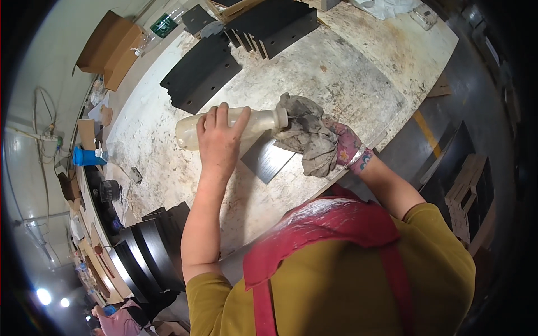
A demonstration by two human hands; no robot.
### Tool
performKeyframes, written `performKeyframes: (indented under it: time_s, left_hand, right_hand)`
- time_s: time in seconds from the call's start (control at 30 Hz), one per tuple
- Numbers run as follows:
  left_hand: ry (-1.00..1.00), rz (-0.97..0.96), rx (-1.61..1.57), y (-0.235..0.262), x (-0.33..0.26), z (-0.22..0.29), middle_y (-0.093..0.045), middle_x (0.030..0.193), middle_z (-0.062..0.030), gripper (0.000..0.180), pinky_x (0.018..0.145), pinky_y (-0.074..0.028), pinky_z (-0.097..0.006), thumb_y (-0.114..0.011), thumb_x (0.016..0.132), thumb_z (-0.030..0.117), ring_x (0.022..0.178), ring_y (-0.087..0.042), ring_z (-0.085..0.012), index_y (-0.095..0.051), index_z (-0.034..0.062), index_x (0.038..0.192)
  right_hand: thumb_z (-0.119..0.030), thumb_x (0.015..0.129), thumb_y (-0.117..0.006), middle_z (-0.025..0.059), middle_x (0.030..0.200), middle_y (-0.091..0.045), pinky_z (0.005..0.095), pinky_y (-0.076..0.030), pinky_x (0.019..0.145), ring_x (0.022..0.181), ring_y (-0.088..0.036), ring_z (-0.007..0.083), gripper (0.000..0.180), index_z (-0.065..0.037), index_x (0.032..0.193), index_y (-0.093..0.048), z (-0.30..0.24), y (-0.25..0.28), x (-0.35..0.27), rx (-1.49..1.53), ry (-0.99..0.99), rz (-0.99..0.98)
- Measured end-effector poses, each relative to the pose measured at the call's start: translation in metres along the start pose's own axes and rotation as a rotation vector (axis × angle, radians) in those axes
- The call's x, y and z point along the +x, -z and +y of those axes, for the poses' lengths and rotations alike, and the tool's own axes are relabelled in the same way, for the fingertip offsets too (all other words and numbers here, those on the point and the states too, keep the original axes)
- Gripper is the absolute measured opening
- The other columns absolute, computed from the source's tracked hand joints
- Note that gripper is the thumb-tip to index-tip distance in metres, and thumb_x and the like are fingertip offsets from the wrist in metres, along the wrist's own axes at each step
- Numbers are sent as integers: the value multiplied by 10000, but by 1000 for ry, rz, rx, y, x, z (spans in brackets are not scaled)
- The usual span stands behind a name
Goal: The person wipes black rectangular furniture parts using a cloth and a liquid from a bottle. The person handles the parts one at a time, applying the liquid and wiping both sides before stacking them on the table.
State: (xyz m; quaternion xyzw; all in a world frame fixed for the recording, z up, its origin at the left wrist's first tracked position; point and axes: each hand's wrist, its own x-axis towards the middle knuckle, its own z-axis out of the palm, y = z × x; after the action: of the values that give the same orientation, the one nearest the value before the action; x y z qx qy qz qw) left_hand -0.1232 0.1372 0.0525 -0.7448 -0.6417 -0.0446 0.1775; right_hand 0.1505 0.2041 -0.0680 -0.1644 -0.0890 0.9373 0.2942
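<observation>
My left hand (pixel 218 140) grips a clear plastic bottle (pixel 255 122) of pale liquid, tipped sideways over the workbench. Its mouth presses into a dirty grey rag (pixel 308 134). My right hand (pixel 346 147), in a pink patterned glove, holds that rag bunched up against the bottle's neck. Below the bottle a flat dark grey panel (pixel 268 159) lies on the stained white bench (pixel 358 78).
Stacks of black panels (pixel 202 73) lie at the far side of the bench, more (pixel 274 25) beyond them. Curved black panels (pixel 148 252) stand on edge at the near left. A cardboard box (pixel 112 47) sits far left. Another person (pixel 115 319) is at the lower left.
</observation>
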Motion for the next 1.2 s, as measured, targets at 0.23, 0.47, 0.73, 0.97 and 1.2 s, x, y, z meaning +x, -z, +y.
performKeyframes:
  time_s: [0.23,0.47,0.73,0.97,1.2]
  left_hand:
    - [-41,-72,-23,3,-5,8,-509,1202,-102,747,964,-391,-445,-788,586,66,1142,-499,-288,-525,235,1265]
    - [203,60,-615,-24,-28,-20,-555,1142,-214,766,879,-485,-414,-790,627,111,1007,-575,-386,-432,-23,1292]
    - [1071,527,-732,-70,-77,-134,-400,1359,-242,910,1031,-366,-380,-765,749,254,1234,-443,-322,-205,-28,1409]
    - [1001,561,-485,-57,-95,-76,-292,1409,-239,832,1049,-361,-426,-694,807,142,1255,-391,-358,-178,-26,1438]
    - [426,-221,-547,-73,-75,76,-308,1472,-174,849,1084,-196,-549,-731,725,394,1376,-252,-374,-356,52,1405]
  right_hand:
    - [-246,942,-438,198,1284,-538,467,-447,998,1142,-563,320,459,25,1312,-460,3,-5,2,178,-128,-63]
    - [-195,948,-390,172,1263,-555,420,-423,1024,1151,-548,293,405,24,1274,-490,31,-49,17,185,-1,32]
    - [-257,982,-359,132,1382,-481,439,-352,1082,1254,-472,295,444,-43,1362,-439,-68,-12,-7,-35,224,-288]
    - [-219,962,-436,159,1287,-545,410,-434,1008,1157,-544,284,434,21,1323,-454,-125,46,-20,-436,473,10]
    - [-216,828,-590,127,1113,-634,389,-473,904,981,-620,282,286,-113,1093,-628,-6,-74,50,-2429,626,-6]
